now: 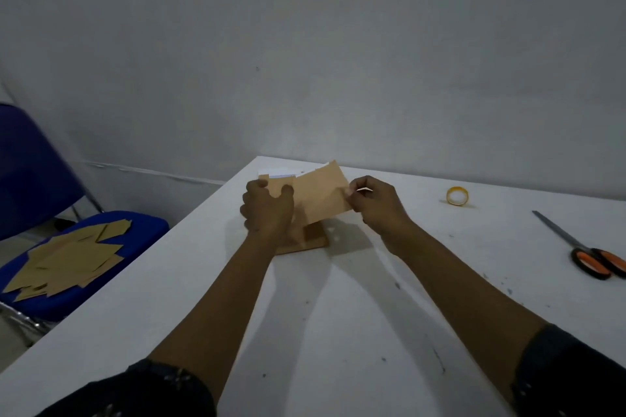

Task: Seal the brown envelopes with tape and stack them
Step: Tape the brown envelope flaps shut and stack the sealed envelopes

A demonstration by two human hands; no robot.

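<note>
Fingers of my left hand and right hand pinch the brown envelope from both ends, raised over the stack near worktop's far edge.

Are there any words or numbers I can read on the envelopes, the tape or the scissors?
None can be read.
Held envelope: plain brown, no writing shows.
Envelopes on the chair: plain brown.
Tape roll: no label visible.
Scissors: too small and blurred to show any mark.
</note>
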